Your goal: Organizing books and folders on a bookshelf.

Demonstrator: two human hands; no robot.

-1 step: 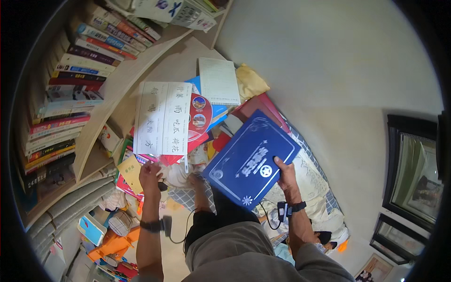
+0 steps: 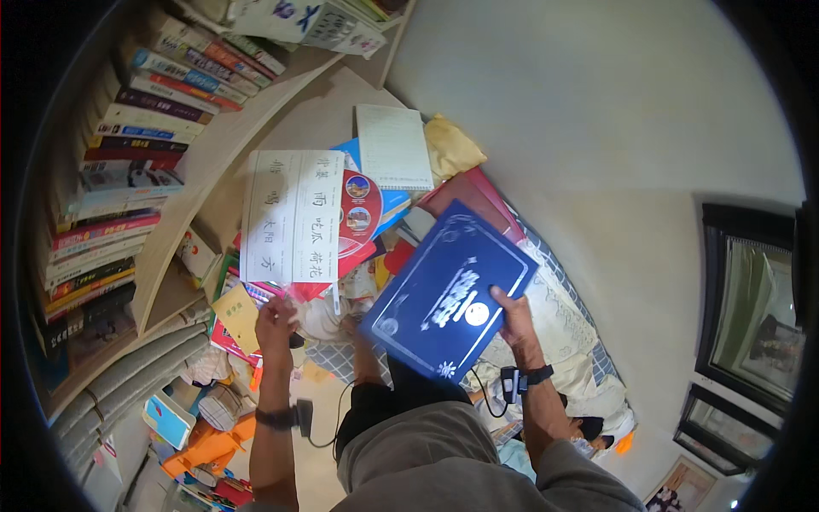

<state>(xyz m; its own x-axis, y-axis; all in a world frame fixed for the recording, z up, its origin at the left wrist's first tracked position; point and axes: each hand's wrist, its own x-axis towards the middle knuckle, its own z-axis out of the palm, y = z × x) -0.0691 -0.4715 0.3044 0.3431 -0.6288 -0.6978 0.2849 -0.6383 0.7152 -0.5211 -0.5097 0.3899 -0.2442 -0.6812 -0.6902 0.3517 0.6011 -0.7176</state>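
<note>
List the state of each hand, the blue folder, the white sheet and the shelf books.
Left hand: raised, gripping the white sheet's lower edge.
Right hand: gripping the blue folder's right edge.
Blue folder: closed, held up, tilted.
White sheet: unfolded, held upright.
Shelf books: closed, packed in rows.

Paper sheet [image 2: 293,218] in my left hand [image 2: 275,322], folder [image 2: 448,292] in my right hand [image 2: 514,317] beside it, book pile [image 2: 392,183] behind both, bookshelf [image 2: 200,162] far left.

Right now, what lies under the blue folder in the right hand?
The blue folder, gripped by the right hand, covers pale patterned bedding and part of a dark red book. Whatever lies directly beneath its middle is hidden.
</note>
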